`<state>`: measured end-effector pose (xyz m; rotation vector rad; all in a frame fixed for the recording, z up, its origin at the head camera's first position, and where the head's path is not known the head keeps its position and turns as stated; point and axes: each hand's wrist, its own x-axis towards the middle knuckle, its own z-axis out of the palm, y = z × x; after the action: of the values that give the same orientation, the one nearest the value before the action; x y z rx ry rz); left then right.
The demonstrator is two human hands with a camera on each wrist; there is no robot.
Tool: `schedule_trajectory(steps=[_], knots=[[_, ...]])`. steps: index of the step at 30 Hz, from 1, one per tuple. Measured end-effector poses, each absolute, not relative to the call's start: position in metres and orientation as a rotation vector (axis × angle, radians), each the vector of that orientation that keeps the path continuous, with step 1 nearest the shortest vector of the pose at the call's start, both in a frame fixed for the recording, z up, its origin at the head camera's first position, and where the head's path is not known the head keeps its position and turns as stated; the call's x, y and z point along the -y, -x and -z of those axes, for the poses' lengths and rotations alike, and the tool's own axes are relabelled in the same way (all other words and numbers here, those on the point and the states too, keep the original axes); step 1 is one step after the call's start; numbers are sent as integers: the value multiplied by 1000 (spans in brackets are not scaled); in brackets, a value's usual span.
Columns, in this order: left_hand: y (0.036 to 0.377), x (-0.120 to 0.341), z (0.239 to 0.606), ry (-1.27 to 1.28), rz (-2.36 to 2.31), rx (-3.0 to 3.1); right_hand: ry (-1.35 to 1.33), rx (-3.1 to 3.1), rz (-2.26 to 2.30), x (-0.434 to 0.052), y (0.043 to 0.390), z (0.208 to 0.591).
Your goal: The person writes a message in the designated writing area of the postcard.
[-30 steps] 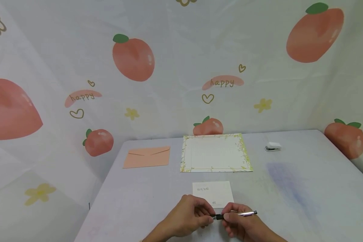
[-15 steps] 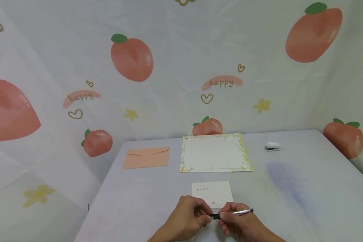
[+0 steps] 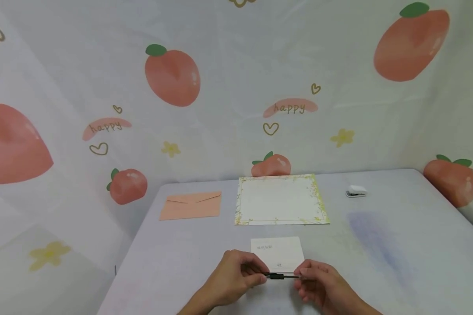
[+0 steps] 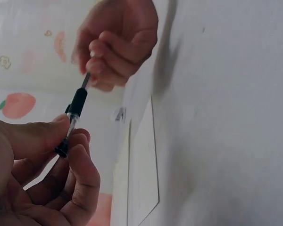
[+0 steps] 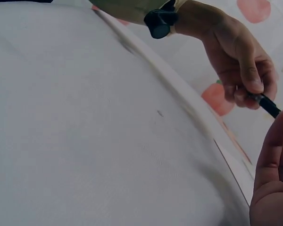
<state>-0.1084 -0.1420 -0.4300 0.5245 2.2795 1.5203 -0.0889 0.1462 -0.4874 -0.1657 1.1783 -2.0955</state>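
Note:
A slim pen (image 3: 277, 276) with a black grip spans level between both hands, just in front of a small white card (image 3: 277, 250) with handwriting. My left hand (image 3: 234, 278) pinches its left end between thumb and fingers; in the left wrist view that end of the pen (image 4: 78, 101) looks clear with a black tip. The fingertips of my right hand (image 3: 323, 282) grip the other end, past a thin dark stretch. In the right wrist view, the right hand (image 5: 276, 174) covers part of the pen. Whether the cap is fully seated is unclear.
Behind the card lies a sheet of letter paper (image 3: 281, 200) with a floral border. A peach envelope (image 3: 191, 205) is at the back left, and a small white stapler (image 3: 356, 191) at the back right. A peach-printed cloth (image 3: 228, 87) hangs behind the table.
My right hand has shifted right along the pen toward its far end, and the left has moved slightly left. More of the pen's middle shows between them; its end no longer sticks out rightward.

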Motion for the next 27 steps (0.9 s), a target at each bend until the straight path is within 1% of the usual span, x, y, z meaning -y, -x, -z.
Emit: schedule_trajectory(steps=[6, 15, 20, 27], knots=[[119, 147, 424, -455, -1584, -2253, 164, -1227, 2055, -157, 84, 492], [136, 132, 433, -263, -1912, -1894, 210, -1201, 2055, -149, 75, 496], [140, 120, 436, -247, -1959, -1832, 229, -1248, 2043, -138, 71, 501], [140, 105, 438, -240, -1966, -1823, 175, -1380, 2013, -124, 69, 503]])
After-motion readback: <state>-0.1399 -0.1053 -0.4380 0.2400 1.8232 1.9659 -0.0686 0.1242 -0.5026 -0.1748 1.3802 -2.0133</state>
